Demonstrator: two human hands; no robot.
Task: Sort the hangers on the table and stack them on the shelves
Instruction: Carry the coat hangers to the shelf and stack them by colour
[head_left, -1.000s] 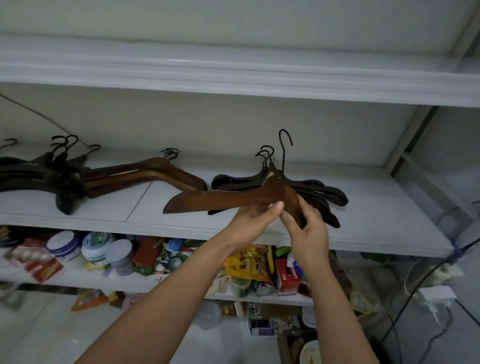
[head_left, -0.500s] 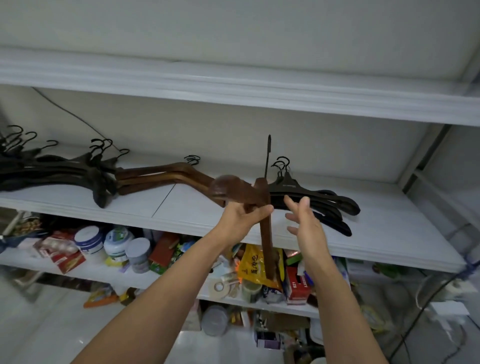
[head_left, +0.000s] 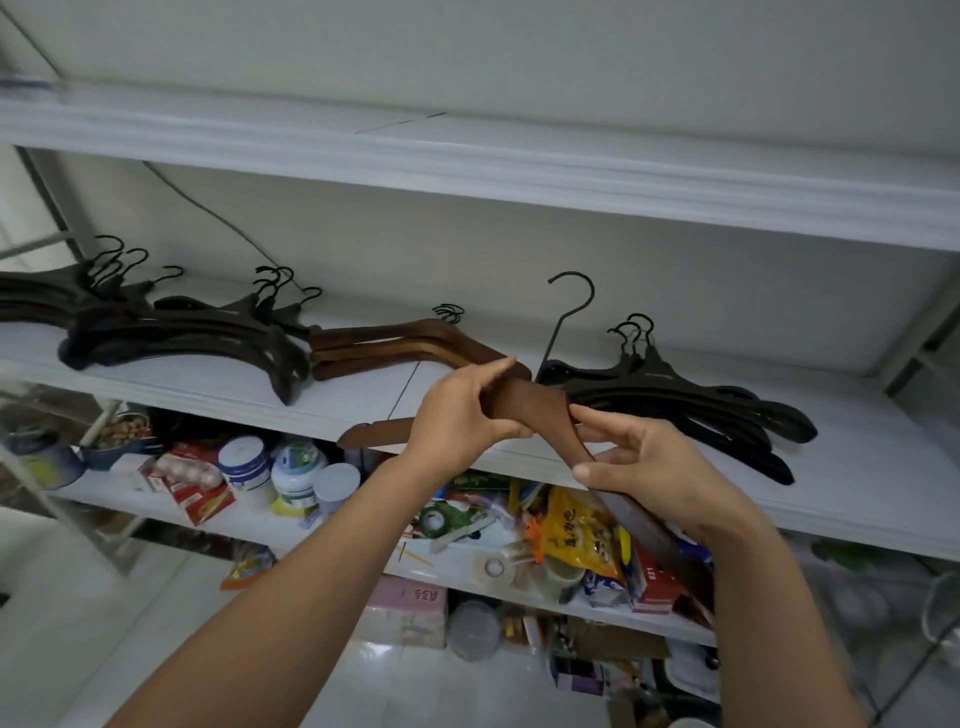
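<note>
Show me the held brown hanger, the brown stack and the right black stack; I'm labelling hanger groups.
held brown hanger (head_left: 524, 402), head view, on its wooden middle between the hands.
brown stack (head_left: 400, 343), head view, on the left wooden arms.
right black stack (head_left: 691, 402), head view, on the right-side arms.

Little can be read. On the lower shelf, a yellow and orange plastic snack bag (head_left: 575, 525) carries large dark Chinese characters down its front, too blurred to read with certainty. Beside it, a red cardboard box (head_left: 655, 581) shows small white marks that look like digits, unclear. A pink wrapped pack (head_left: 410, 603) below has red printed characters, also illegible. The remaining tubs and packets show no readable lettering.
</note>
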